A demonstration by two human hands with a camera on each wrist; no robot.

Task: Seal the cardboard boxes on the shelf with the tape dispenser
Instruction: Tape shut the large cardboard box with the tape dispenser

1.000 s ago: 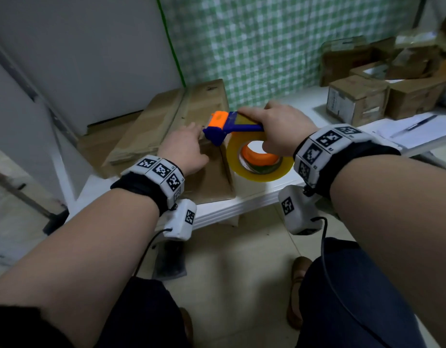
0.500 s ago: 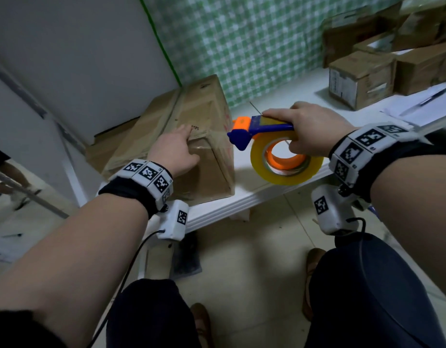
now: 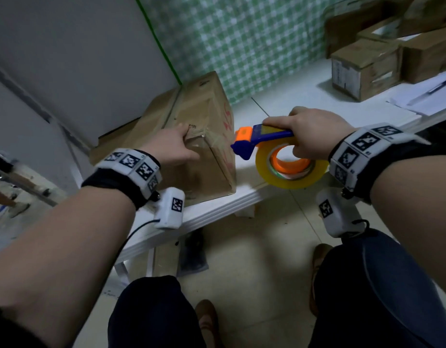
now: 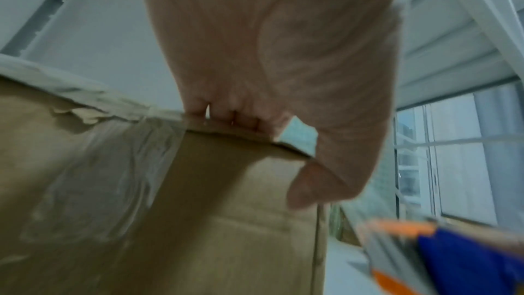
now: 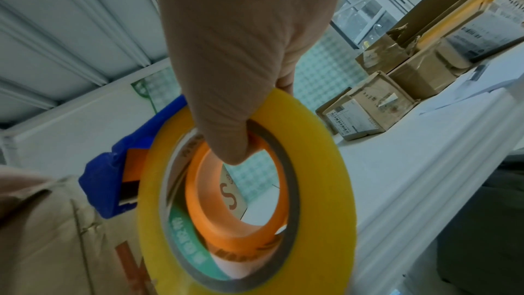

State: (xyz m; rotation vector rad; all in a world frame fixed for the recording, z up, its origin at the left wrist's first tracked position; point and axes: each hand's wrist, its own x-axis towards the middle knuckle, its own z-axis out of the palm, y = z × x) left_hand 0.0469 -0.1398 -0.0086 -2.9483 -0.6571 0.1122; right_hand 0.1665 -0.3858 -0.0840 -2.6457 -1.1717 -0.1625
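Note:
A large brown cardboard box (image 3: 199,114) stands at the left end of the white shelf (image 3: 282,101), with clear tape over its front top corner. My left hand (image 3: 173,146) rests on that corner, fingers flat on the top and thumb (image 4: 309,185) down the front face (image 4: 198,221). My right hand (image 3: 314,131) grips the blue and orange tape dispenser (image 3: 254,141) with its yellow tape roll (image 3: 292,182). The dispenser hangs just right of the box, clear of it, over the shelf's front edge. In the right wrist view my right hand's (image 5: 241,53) thumb hooks through the tape roll (image 5: 326,165).
Several smaller cardboard boxes (image 3: 365,69) stand at the far right of the shelf, with papers and a pen (image 3: 430,91) in front of them. A green checked wall backs the shelf. My knees and the tiled floor (image 3: 254,259) lie below.
My right hand has drawn the dispenser off the box's top corner and out to the right. My left hand stays on the box's front top edge.

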